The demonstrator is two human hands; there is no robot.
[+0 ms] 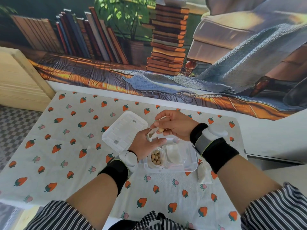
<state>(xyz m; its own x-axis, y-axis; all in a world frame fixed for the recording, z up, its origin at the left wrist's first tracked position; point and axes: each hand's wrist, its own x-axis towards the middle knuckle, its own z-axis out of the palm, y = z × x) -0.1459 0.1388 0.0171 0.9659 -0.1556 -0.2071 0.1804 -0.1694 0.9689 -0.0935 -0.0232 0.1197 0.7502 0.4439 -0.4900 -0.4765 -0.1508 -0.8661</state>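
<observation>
A clear lid (124, 130) is lying on the strawberry cloth (66, 155) at the left. Just right of it, the left hand (146, 144) is gripping a small white pouch (152, 134) with curled fingers, above the near clear box (193, 161). The right hand (176, 126) is pinching a tan bean (160, 130) at the pouch's mouth, its other fingers loosely bent.

Wearing black wristbands (219, 155) behind the fingers (159, 120), each carrying a white rounded pod (216, 132) on a grey strap (201, 143). Black-and-white striped sleeves (274, 206) showing farther back.
</observation>
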